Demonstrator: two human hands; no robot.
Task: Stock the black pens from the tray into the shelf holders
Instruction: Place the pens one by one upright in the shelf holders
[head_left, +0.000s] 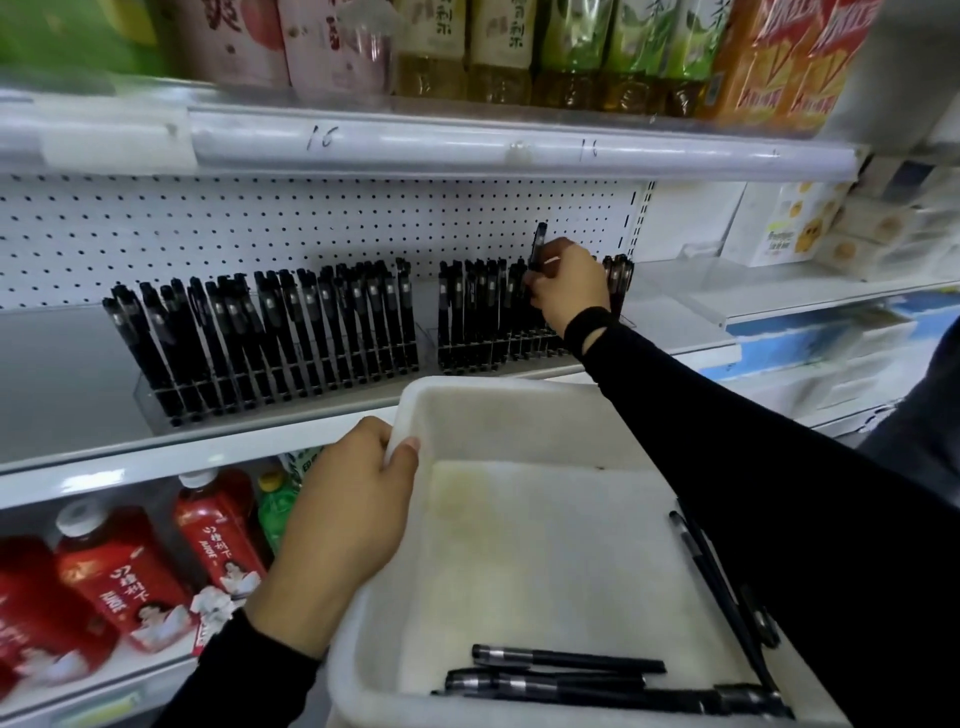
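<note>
Up on the shelf (78, 364), the right grip (566, 291) pinches a black pen (538, 241) over the right holder (483, 358); the left grip (358, 514) clasps the tray (467, 410) at its left rim.

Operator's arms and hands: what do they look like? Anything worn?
Both hands are bare: no gloves on the left hand or the right hand, and no watch or ring that I can make out. Long black sleeves cover both arms to the wrist, the left sleeve and the right sleeve. The right one ends in a snug cuff. No logos or markings visible.
</note>
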